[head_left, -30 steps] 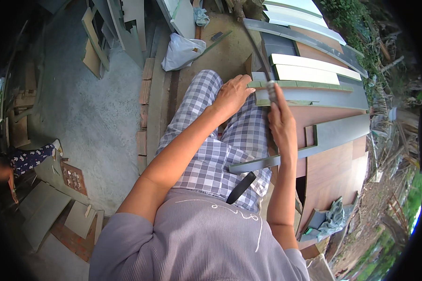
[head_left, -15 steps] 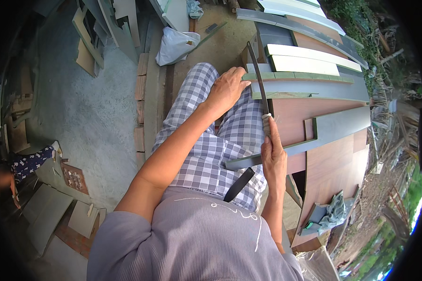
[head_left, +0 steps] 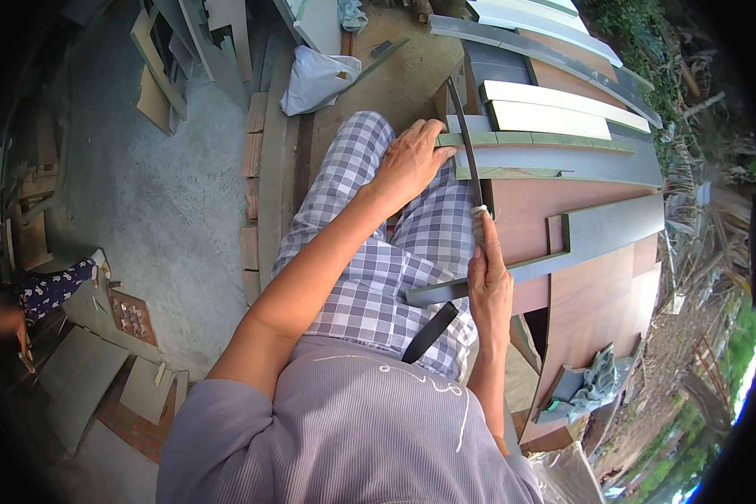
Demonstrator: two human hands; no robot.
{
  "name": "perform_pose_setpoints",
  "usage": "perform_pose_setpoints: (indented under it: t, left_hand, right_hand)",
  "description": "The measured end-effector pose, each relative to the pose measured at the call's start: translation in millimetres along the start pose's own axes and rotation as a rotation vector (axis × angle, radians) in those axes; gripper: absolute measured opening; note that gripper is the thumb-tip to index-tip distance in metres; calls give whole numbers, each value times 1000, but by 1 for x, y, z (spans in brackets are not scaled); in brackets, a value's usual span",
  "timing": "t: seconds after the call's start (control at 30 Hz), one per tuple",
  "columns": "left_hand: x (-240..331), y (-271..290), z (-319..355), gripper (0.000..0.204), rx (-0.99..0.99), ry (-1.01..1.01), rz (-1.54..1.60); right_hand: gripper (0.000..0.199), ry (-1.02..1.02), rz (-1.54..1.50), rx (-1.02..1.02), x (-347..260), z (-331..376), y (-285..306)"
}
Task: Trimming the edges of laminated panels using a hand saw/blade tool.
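Here the right hand is closing around the pale wrapped handle of a long dark blade, fingers pressed tight on it, with the blade running up and away across the stacked boards. The left hand is lying spread on the near end of a narrow green-edged strip, fingers pressing it flat rather than pinching it. The blade is crossing that strip just beside the left fingertips.

Around them, a brown panel is carrying a grey L-shaped offcut, whose long arm is reaching under the right wrist. Two pale planks are lying beyond the strip, with more grey boards farther off. A white plastic bag is sitting on the ground past the checked knee, a crumpled grey-green cloth is resting on a small piece at the panel's near corner, and a dark strap is hanging at the waist. Tile scraps are lying at the far left, where another person's patterned sleeve is showing. The person's own leg is hiding the near edge of the boards.

Compared with half a second ago, the right hand is sitting lower along the panel and nearer the body, the blade is drawn back with it, and the left hand is holding the same spot.
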State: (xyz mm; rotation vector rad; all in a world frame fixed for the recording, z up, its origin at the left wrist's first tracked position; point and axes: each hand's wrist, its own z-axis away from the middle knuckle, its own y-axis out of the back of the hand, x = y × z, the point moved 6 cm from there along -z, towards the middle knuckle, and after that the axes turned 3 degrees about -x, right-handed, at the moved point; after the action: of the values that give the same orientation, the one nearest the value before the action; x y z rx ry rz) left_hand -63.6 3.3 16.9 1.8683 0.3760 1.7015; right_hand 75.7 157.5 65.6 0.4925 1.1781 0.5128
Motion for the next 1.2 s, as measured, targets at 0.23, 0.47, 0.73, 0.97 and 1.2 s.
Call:
perform_pose_setpoints:
  t: [0.23, 0.47, 0.73, 0.97, 1.2]
  left_hand:
    - [14, -2, 7, 29, 147, -132, -181]
    - [16, -4, 11, 22, 165, -181, -141]
    - [13, -6, 8, 24, 68, -61, -88]
    - [11, -4, 8, 19, 132, -146, -126]
    - [15, -3, 7, 21, 55, -69, -104]
  right_hand:
    - [49, 76, 35, 7, -11, -1, 5]
    - [52, 105, 168, 20, -26, -40, -4]
    - [52, 115, 194, 15, -27, -35, -1]
    - [53, 112, 156, 25, -9, 13, 12]
    - [54, 180, 197, 54, -25, -30, 1]
